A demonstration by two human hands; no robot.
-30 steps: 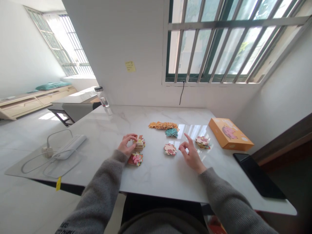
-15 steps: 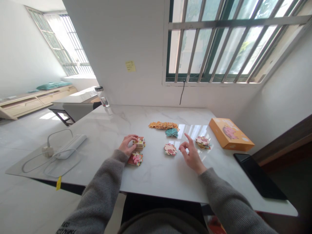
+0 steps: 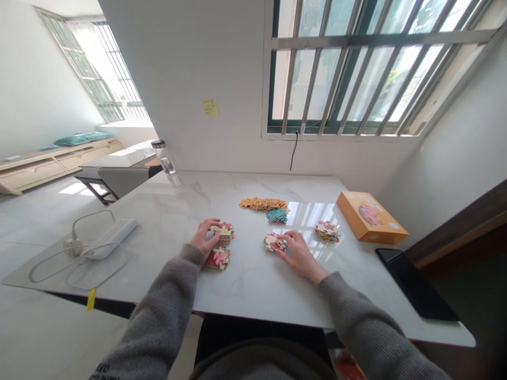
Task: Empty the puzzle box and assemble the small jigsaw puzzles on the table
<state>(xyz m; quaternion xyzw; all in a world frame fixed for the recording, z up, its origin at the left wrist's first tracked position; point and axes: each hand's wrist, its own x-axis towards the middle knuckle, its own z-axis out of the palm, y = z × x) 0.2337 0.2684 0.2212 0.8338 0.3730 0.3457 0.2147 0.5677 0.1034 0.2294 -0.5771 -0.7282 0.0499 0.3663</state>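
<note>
Head view: you are gripping a puzzle-piece stack with your left hand and closing your right hand on a second pile, both left of the orange box.

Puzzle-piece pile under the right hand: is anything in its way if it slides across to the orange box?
Yes. A stack of puzzle pieces sits on the marble table about midway along the straight line from the puzzle-piece pile under the right hand to the orange box. Nothing else visible lies on that line.
</note>
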